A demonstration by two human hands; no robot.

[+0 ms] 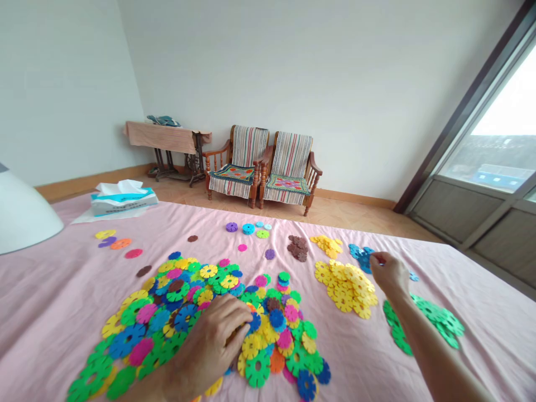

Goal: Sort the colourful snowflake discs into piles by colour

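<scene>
My left hand point(220, 335) rests low over a large mixed pile of notched plastic discs point(144, 314), its fingers curled. A blue notched disc point(254, 322) shows right beside its fingertips; whatever lies under the fingers is hidden. Farther right, my right hand point(390, 273) is pinched at the edge of a small heap of blue discs point(359, 254), with a bit of blue showing between thumb and fingers. Yellow discs point(345, 285) lie heaped left of that wrist. Green discs point(438, 318) are grouped beside the right forearm, which partly covers them.
Brown discs point(297, 248) and a smaller yellow heap point(326, 245) sit farther back. Scattered single discs lie along the pink cloth point(176, 220). A tissue box point(123, 201) and a white rounded object point(25, 215) stand left. Beyond are two wooden chairs point(288, 187) and a cloth-covered sewing-machine table point(161, 137).
</scene>
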